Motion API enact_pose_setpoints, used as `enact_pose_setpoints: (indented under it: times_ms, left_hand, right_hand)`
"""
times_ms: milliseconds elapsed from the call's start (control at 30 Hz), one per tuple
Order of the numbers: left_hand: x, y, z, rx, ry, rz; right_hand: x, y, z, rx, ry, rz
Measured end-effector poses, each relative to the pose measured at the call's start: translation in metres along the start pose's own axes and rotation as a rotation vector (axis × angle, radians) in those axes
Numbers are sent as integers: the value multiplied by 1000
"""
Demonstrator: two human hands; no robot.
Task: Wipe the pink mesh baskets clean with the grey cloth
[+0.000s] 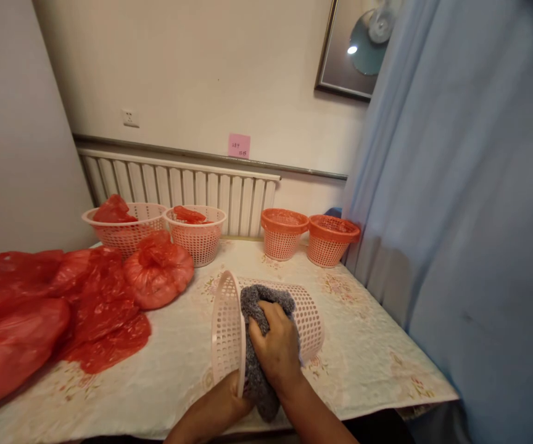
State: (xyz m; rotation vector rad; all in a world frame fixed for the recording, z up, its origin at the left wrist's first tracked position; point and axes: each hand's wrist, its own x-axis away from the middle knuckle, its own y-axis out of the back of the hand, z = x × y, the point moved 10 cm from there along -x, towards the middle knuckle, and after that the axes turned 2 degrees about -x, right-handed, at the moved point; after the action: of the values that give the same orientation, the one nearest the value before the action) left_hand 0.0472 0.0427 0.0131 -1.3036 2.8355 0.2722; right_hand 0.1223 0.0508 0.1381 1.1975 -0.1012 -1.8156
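Note:
A pale pink plastic basket (226, 327) lies on its side on the table, its mouth turned toward me. My left hand (229, 394) grips the basket's near rim from below. My right hand (276, 345) is closed on a grey fuzzy cloth (260, 302) and presses it against the basket's outer wall. The cloth hangs down past the table edge between my wrists.
Red plastic bags (81, 302) are heaped on the left of the table, one tied full bag (158, 271) among them. Two pale baskets (128, 228) (197, 231) holding red bags and two orange baskets (282, 231) (331, 237) stand at the back. A blue curtain (461, 216) hangs at right.

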Motion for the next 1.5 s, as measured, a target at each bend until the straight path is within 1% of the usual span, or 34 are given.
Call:
enact_pose_setpoints:
  times_ms: [67,133,200,300,400,467,533,567,633,667,733,800,867,933,967,1033,1100,1167,1233,1267,1333,1433,1500]
  left_hand:
    - [-4,5,-8,81,-7,-62]
    - [-9,9,-17,221,-11,-134]
    - [-14,9,-22,370,3,-170]
    - [-19,3,-20,492,27,-161]
    - [-20,3,-20,526,-27,-131]
    - [-20,5,-20,526,-45,-115]
    - [-19,6,-21,510,-28,-108]
    - [-19,6,-22,498,-18,-102]
    - [-20,5,-25,465,-20,-94]
    - [-20,5,-27,444,-27,-88]
    - [-21,5,-29,409,-41,-67]
    - [-22,6,-30,386,-56,-49]
    - [-22,6,-28,367,-64,-32]
    - [-22,6,-25,332,-58,-27]
    - [-21,7,-22,307,-50,-32]
    - [-21,8,-16,242,-32,-56]
    - [-21,10,-11,181,-31,-76]
    - [-19,8,-8,132,-29,-64]
    - [-16,4,-6,77,-20,-37]
    - [-14,2,-6,46,-13,-20]
    - [-9,-5,-7,-14,-12,12]
    - [-4,-12,-8,-77,-16,48]
    - [-2,-16,-4,-79,10,76]
  right_hand:
    - [5,-1,-1,0,4,3]
    - [10,0,-2,-5,12,-3]
    - [13,0,-4,-11,12,-3]
    - [10,1,-13,-22,-9,10]
    - [3,5,-34,-17,-45,4]
    - [-2,9,-58,6,-81,-12]
    - [-5,15,-93,41,-154,-30]
    - [-5,19,-114,61,-208,-36]
    - [1,33,-160,102,-365,-101]
    - [6,40,-178,123,-415,-137]
    - [18,50,-202,151,-485,-188]
    - [31,54,-211,163,-514,-225]
    - [45,50,-205,152,-526,-259]
    - [56,40,-188,120,-511,-281]
    - [60,34,-174,98,-483,-280]
    - [61,21,-140,52,-384,-250]
    - [56,9,-100,5,-250,-182]
    - [47,-1,-62,-40,-117,-96]
    - [35,-4,-34,-69,-30,-42]
    - [28,-4,-25,-75,-11,-33]
    - [12,-2,-16,-67,-15,-23]
    - [-7,-3,-12,-38,-43,18]
    - [-11,-3,-11,-29,-52,41]
